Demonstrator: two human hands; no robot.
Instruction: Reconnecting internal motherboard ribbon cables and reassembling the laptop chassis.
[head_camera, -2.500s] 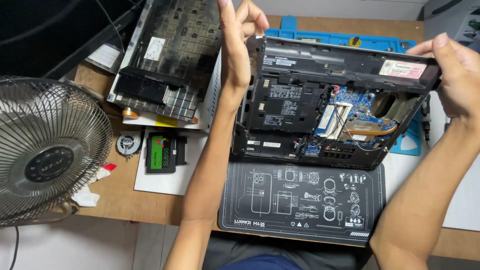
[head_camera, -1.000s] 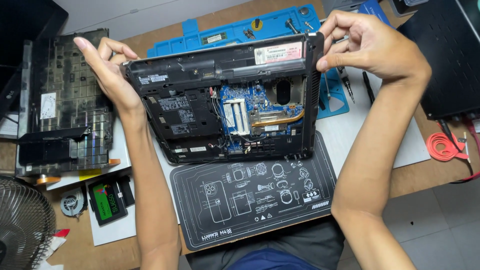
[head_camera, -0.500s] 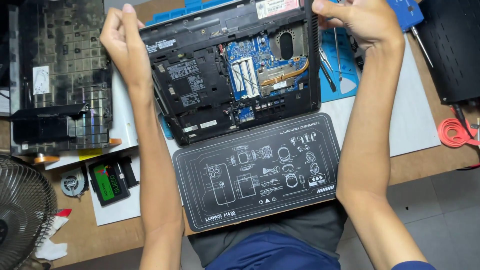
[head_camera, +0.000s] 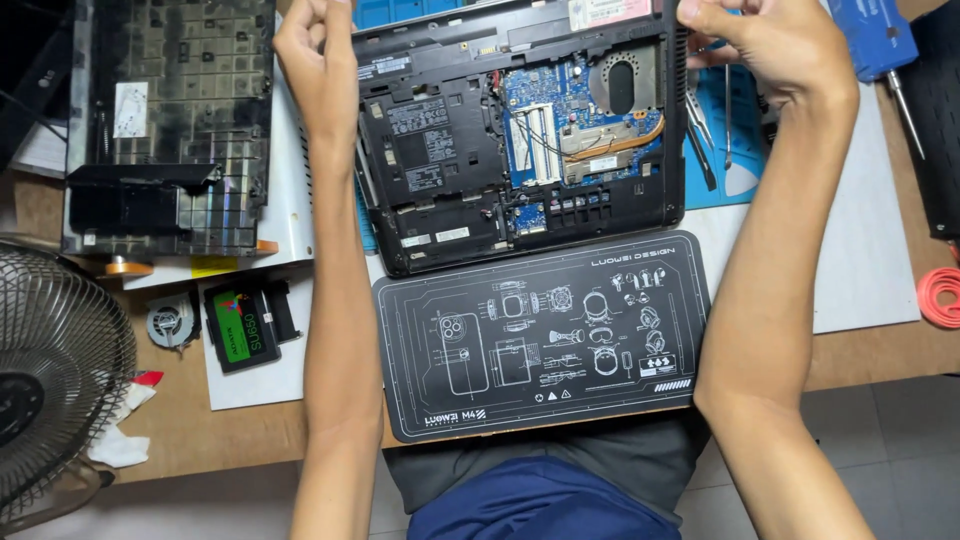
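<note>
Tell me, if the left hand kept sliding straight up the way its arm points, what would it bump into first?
Probably nothing the picture shows. The left hand is a closed fist beside the opened laptop's left edge, pointing toward the top of the view, which ends just past its knuckles. The keyboard panel lies off to its left.

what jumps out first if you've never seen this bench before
The opened laptop base at top centre, blue circuit board and copper heat pipe bared, with the left hand and right hand at its corners. Below lies a black repair mat; a fan stands far left.
</note>
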